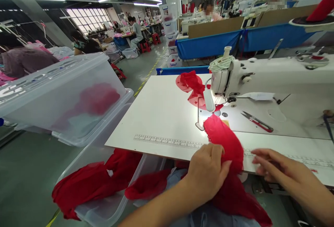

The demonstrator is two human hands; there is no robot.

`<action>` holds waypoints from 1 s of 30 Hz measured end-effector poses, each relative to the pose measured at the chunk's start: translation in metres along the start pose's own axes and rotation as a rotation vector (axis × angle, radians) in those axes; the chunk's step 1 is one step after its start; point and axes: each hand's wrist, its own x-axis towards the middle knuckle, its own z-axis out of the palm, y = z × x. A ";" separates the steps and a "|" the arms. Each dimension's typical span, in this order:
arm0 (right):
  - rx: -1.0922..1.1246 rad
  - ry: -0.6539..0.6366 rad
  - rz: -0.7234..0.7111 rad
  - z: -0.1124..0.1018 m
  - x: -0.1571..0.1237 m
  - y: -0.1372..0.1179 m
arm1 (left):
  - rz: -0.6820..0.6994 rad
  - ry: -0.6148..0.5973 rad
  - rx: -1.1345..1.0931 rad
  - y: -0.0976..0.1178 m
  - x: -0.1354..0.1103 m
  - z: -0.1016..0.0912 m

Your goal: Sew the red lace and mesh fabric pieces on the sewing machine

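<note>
A strip of red fabric [229, 143] runs from beneath the head of a white sewing machine [261, 77] over the table's front edge and down onto my lap. My left hand [206, 169] is closed on the left edge of this fabric, thumb and fingers pinching it. To the right of the cloth, my right hand [276, 167] hovers near the table edge, fingers loosely curved and apart, with nothing visible in it. Red-handled thread snips [258, 122] lie on the machine bed. More red fabric pieces [191, 84] are bunched behind the needle area.
The white table [156, 115] has a printed ruler [169, 141] along its front. On the left, a clear plastic bin [117, 209] holds red garments [96, 181], beside a larger lidded bin [65, 98]. Several people work at other machines farther back.
</note>
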 end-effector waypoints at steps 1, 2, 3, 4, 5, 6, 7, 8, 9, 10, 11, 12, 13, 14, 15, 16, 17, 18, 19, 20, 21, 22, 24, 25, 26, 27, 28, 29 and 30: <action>0.058 0.022 0.071 0.002 0.014 -0.010 | -0.027 0.009 0.062 0.003 0.011 0.001; 0.032 0.052 0.099 0.005 0.026 -0.019 | -0.057 0.005 0.108 0.005 0.022 0.003; -0.036 0.056 0.104 0.009 0.035 -0.026 | -0.083 -0.007 0.145 0.006 0.030 0.006; -0.132 0.082 0.097 0.013 0.043 -0.033 | -0.106 -0.021 0.178 0.007 0.037 0.009; -0.223 0.109 0.085 0.017 0.047 -0.038 | -0.118 -0.033 0.205 0.007 0.041 0.012; -0.292 0.128 0.074 0.021 0.050 -0.043 | -0.115 -0.045 0.224 0.006 0.044 0.015; -0.335 0.141 0.071 0.024 0.052 -0.047 | -0.101 -0.050 0.232 0.004 0.044 0.017; -0.350 0.140 0.074 0.026 0.052 -0.050 | -0.078 -0.051 0.225 0.002 0.044 0.018; -0.344 0.128 0.078 0.027 0.053 -0.053 | -0.057 -0.041 0.205 -0.001 0.042 0.018; -0.323 0.115 0.082 0.028 0.053 -0.056 | -0.038 -0.020 0.169 -0.005 0.040 0.016; -0.289 0.109 0.085 0.028 0.054 -0.057 | -0.025 0.011 0.124 -0.009 0.038 0.014; -0.241 0.118 0.086 0.028 0.055 -0.058 | -0.019 0.047 0.079 -0.013 0.036 0.011; -0.182 0.141 0.091 0.028 0.056 -0.059 | -0.021 0.080 0.047 -0.017 0.034 0.007; -0.118 0.174 0.107 0.028 0.058 -0.059 | -0.032 0.097 0.040 -0.021 0.032 0.004; -0.053 0.208 0.135 0.028 0.060 -0.059 | -0.057 0.094 0.068 -0.024 0.031 0.001; 0.019 0.234 0.170 0.029 0.061 -0.058 | -0.095 0.080 0.128 -0.026 0.031 -0.001; 0.105 0.243 0.212 0.030 0.063 -0.057 | -0.145 0.073 0.207 -0.028 0.030 -0.002; 0.204 0.238 0.258 0.032 0.064 -0.057 | -0.189 0.082 0.278 -0.028 0.029 -0.002; 0.315 0.219 0.299 0.034 0.064 -0.057 | -0.211 0.111 0.316 -0.028 0.028 -0.002; 0.431 0.194 0.332 0.036 0.065 -0.058 | -0.195 0.148 0.300 -0.026 0.027 -0.001; 0.541 0.169 0.359 0.038 0.065 -0.059 | -0.145 0.178 0.224 -0.024 0.026 0.000; 0.636 0.154 0.382 0.039 0.065 -0.062 | -0.076 0.183 0.101 -0.021 0.025 0.001; 0.787 0.165 0.412 0.041 0.064 -0.069 | 0.035 0.120 -0.176 -0.016 0.022 0.003; 0.857 0.180 0.428 0.041 0.064 -0.073 | 0.052 0.079 -0.280 -0.014 0.022 0.004; 0.925 0.196 0.448 0.042 0.064 -0.078 | 0.047 0.047 -0.347 -0.013 0.022 0.005; 0.986 0.204 0.468 0.042 0.064 -0.083 | 0.035 0.030 -0.384 -0.012 0.022 0.006; 1.036 0.205 0.479 0.042 0.064 -0.088 | 0.030 0.030 -0.404 -0.012 0.023 0.006; 1.074 0.203 0.480 0.042 0.064 -0.092 | 0.024 0.043 -0.425 -0.013 0.025 0.007; 1.098 0.199 0.469 0.043 0.064 -0.095 | 0.008 0.056 -0.467 -0.014 0.027 0.007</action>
